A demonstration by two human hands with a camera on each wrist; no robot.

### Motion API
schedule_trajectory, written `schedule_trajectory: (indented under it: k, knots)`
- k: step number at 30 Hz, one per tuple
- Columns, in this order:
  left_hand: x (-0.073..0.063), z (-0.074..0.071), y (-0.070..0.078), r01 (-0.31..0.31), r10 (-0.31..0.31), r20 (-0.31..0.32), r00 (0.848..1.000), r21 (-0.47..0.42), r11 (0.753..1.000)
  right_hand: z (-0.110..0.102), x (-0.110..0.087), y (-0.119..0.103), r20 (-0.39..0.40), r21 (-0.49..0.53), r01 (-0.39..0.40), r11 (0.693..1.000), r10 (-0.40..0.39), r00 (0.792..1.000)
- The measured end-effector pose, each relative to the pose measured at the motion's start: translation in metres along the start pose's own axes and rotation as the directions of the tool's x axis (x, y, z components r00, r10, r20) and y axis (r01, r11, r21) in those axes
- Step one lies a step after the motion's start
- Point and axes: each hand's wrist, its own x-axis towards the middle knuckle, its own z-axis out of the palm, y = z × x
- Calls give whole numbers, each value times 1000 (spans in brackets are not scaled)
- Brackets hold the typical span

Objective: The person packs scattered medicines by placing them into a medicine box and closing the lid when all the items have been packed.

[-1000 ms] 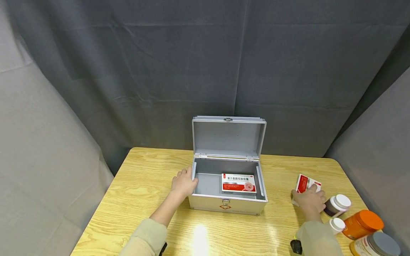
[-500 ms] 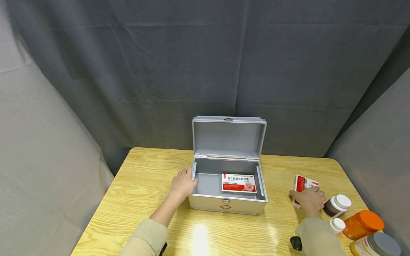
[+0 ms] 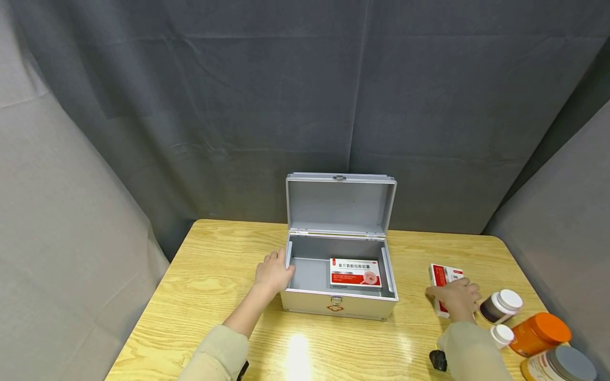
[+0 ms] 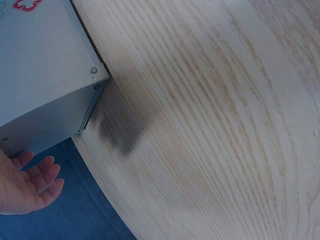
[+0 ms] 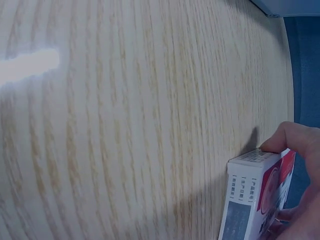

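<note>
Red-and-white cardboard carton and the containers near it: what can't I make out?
Red-and-white cardboard carton: head view, partly covered by the right hand; right wrist view, cut by lower edge.
Small white-capped bottle: head view, body partly behind beige sleeve.
Grey-lidded round jar: head view, base cut off by lower edge.

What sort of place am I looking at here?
Likely a curtained-off work booth, though the wider room is out of view. A dark grey curtain hangs behind the wooden table, paler cloth flanks it on both sides, and an open metal case stands on it.
</note>
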Motion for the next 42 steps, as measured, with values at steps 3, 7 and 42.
schedule_trajectory:
  k: [3, 7, 42]
  knots:
    - [0, 0, 0, 1, -1, 0, 1000, 1, 1000, 0, 1, 0, -6, 4, -1, 1000, 1, 1000]
    - [0, 0, 0, 5, -5, 1, 1000, 3, 1000, 0, 1, 0, -12, 17, 6, 1000, -5, 1000]
    - [0, -1, 0, -10, 10, -9, 1000, 8, 1000, -10, -12, -14, -81, 84, 183, 980, -176, 981]
